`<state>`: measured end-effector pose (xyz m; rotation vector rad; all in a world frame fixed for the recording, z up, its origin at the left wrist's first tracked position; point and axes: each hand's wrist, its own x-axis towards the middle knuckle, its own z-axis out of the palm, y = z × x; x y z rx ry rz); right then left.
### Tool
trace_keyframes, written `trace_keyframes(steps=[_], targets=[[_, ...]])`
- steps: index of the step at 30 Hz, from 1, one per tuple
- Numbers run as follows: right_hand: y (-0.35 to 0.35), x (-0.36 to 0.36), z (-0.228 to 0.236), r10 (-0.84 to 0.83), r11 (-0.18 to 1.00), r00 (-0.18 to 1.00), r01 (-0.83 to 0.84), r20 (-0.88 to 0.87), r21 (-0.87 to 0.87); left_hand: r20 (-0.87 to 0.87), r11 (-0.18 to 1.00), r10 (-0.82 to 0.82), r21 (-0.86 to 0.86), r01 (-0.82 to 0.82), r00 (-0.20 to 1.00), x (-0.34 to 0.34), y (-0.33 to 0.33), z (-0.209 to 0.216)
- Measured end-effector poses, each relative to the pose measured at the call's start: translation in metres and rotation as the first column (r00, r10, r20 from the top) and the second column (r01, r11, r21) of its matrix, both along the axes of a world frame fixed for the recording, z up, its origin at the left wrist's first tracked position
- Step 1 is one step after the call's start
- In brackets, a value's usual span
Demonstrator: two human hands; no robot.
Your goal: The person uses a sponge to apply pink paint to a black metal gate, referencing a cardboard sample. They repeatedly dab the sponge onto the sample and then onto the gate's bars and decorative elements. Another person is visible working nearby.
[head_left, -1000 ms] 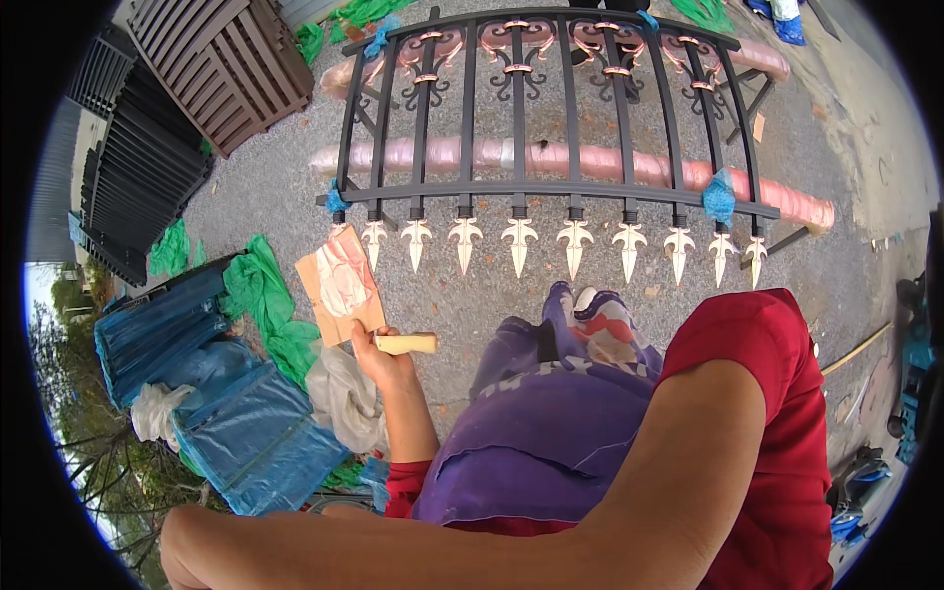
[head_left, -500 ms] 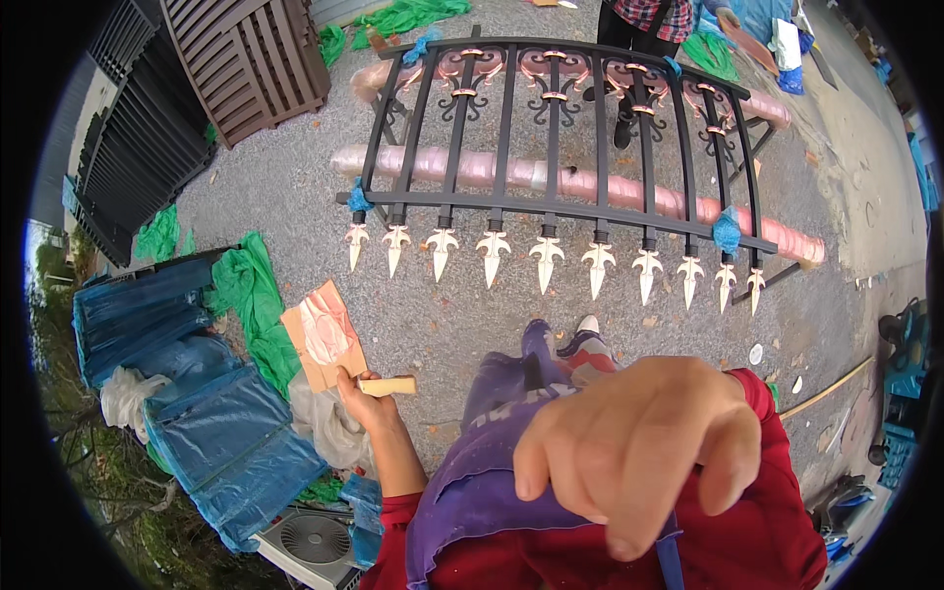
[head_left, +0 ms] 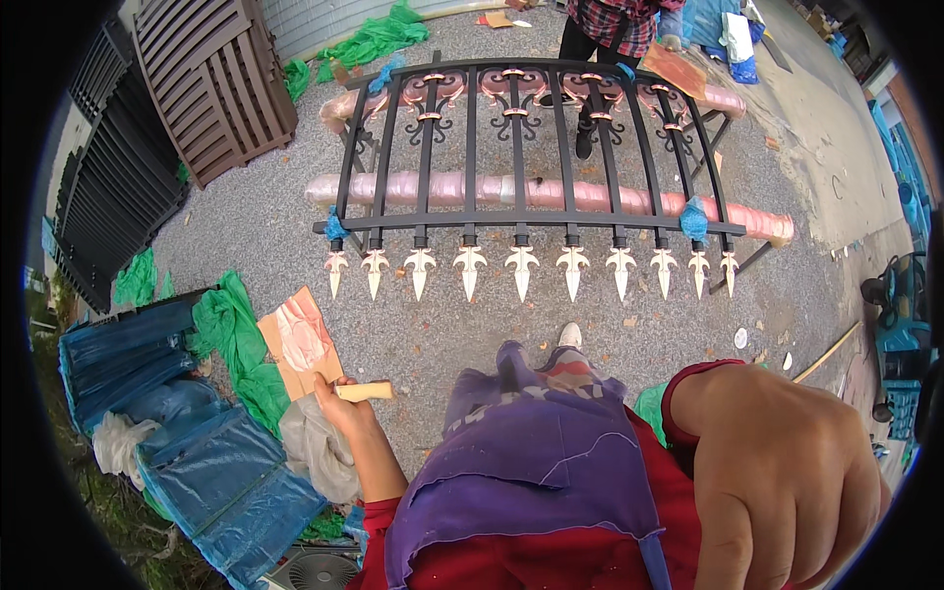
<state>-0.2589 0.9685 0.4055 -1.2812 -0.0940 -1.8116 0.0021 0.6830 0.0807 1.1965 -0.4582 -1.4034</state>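
In my left hand (head_left: pixel 341 403) I hold a piece of cardboard (head_left: pixel 278 366) with a shiny copper-coloured paint patch (head_left: pixel 302 337) on it. A short cream-coloured handle or block (head_left: pixel 365 391) sticks out to the right from the same grip. Large and close, my right hand (head_left: pixel 787 472) hangs at the lower right, fingers bent down and pressed together; its fingertips are cut off below, so whatever they hold, if anything, is hidden. Ahead lies a black metal fence panel (head_left: pixel 531 218) with gold-coloured spear tips (head_left: pixel 521 275) pointing toward me and copper-coloured highlights on its scrollwork (head_left: pixel 514 111).
Pink plastic-wrapped supports (head_left: pixel 492 189) carry the panel. Beyond it stands a person in a checked shirt (head_left: pixel 615 25), near another copper-smeared board (head_left: pixel 675 69). Brown panels (head_left: pixel 211 79), dark panels (head_left: pixel 123 197), blue-wrapped goods (head_left: pixel 221 472) and green sheeting (head_left: pixel 233 315) line the left. Blue crates (head_left: pixel 905 354) stand right.
My right hand has moved right and down, closer to the lower right edge. The fence has shifted left and slightly up in view. My left hand keeps its hold on the cardboard.
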Motion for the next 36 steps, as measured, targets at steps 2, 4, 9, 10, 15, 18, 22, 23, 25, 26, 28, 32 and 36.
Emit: trace_keyframes(steps=[2,4,9,10,15,18,22,23,25,26,28,32,36], targets=[[-0.010,-0.010,0.005,0.102,0.987,0.990,-0.113,-0.096,-0.114,-0.004,1.000,-0.023,-0.002,0.023,1.000,-0.002,-0.002,-0.006],[-0.018,-0.016,0.007,0.208,0.954,0.962,-0.239,-0.175,-0.180,-0.009,0.999,-0.038,-0.002,0.038,0.999,0.001,-0.001,-0.008],[-0.011,-0.016,0.012,0.182,0.964,0.962,-0.215,-0.203,-0.154,-0.029,0.998,-0.069,0.011,0.070,0.997,0.006,0.002,-0.008],[-0.013,-0.016,0.012,0.162,0.962,0.967,-0.199,-0.196,-0.185,-0.024,0.998,-0.064,0.010,0.064,0.998,0.007,0.001,-0.008],[-0.008,-0.014,0.017,0.147,0.958,0.969,-0.189,-0.199,-0.213,-0.018,0.999,-0.048,0.002,0.048,0.999,0.010,-0.001,-0.019],[0.002,-0.013,0.020,0.178,0.952,0.961,-0.223,-0.213,-0.209,-0.082,0.994,-0.107,0.004,0.108,0.991,0.008,0.002,-0.023],[0.018,-0.006,0.019,0.018,0.982,0.994,-0.038,-0.106,-0.187,-0.023,0.992,-0.128,0.003,0.128,0.992,0.012,0.001,-0.035],[0.005,-0.010,0.013,0.065,0.950,0.993,-0.092,-0.099,-0.299,0.014,0.997,-0.077,-0.009,0.077,0.997,0.035,0.000,-0.032],[0.004,-0.010,0.017,0.018,0.901,0.995,-0.060,-0.102,-0.430,0.025,0.995,-0.096,0.007,0.096,0.995,0.017,0.004,-0.027],[0.010,-0.008,0.020,0.014,0.915,0.995,-0.052,-0.097,-0.399,0.027,0.996,-0.091,0.001,0.091,0.996,0.011,0.008,-0.022],[0.028,0.001,0.023,-0.026,0.955,0.998,0.007,-0.060,-0.295,0.032,0.997,-0.079,-0.007,0.079,0.996,0.001,0.013,-0.017],[0.039,0.004,0.028,-0.073,0.972,0.991,0.044,-0.116,-0.229,0.017,0.997,-0.080,0.004,0.080,0.997,0.004,0.011,-0.013],[0.031,-0.001,0.030,-0.056,0.981,0.982,0.021,-0.180,-0.191,-0.011,0.991,-0.132,0.034,0.132,0.991,-0.001,0.008,-0.027]])
